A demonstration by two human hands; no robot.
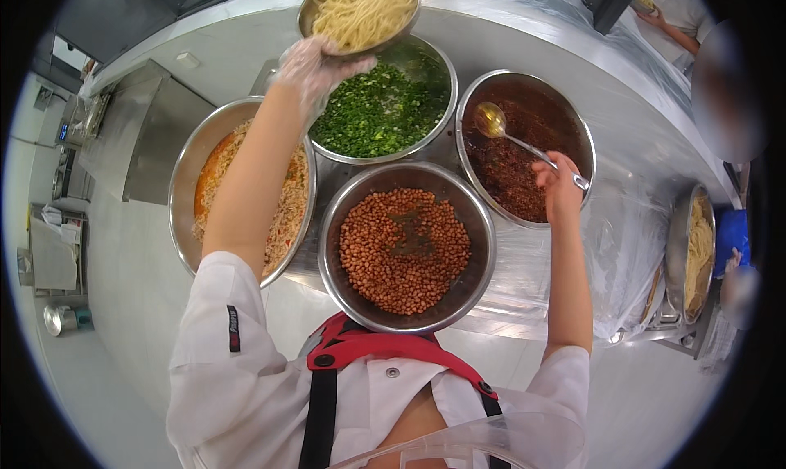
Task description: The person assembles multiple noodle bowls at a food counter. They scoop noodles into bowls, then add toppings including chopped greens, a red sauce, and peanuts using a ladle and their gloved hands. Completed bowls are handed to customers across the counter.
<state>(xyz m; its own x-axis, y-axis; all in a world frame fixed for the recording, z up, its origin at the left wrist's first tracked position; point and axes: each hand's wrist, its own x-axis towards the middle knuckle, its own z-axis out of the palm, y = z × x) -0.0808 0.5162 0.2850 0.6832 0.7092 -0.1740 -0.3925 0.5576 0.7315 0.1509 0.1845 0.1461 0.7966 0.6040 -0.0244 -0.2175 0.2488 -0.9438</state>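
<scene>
My left hand, in a clear plastic glove, grips a metal bowl of yellow noodles at the far edge of the table. The bowl is tilted above a basin of chopped greens. My bare right hand is closed round the handle of a metal ladle. Its cup, with shiny yellowish liquid in it, is over a basin of dark red sauce. Nearest my body stands a basin of peanuts. Under my left forearm, a basin holds a crumbly pale mix in orange oil.
The basins stand close together on a metal table wrapped in plastic film. At the right is another basin of noodles. Other people stand beyond the table's right side. Metal counters are to the left.
</scene>
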